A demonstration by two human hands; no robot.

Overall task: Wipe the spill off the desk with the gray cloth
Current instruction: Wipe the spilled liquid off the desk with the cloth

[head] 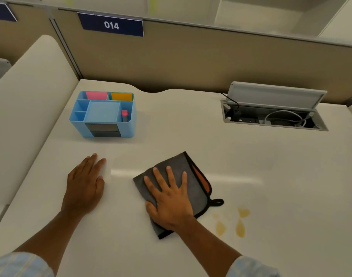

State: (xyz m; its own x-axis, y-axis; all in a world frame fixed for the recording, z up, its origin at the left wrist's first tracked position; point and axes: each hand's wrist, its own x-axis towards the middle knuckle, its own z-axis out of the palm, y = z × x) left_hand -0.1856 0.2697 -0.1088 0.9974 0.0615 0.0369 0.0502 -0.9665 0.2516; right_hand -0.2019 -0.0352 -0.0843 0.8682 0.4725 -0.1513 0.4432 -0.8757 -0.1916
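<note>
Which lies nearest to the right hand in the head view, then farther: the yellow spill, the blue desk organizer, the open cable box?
1. Yellow spill, just right of the right hand.
2. Blue desk organizer, far left.
3. Open cable box, far right, against the partition.

Right hand [171, 198] lies flat, fingers spread, on the folded gray cloth [183, 166], pressing it to the white bench [271, 176]. Yellowish spill [240, 228] sits just right of the cloth, apart from it, in several patches. Left hand [85, 182] rests palm-down on the bench, over a small white object [105, 168]. Blue desk organizer [103, 114] stands behind it. Cable box [271, 114] at rear right, lid raised.
</note>
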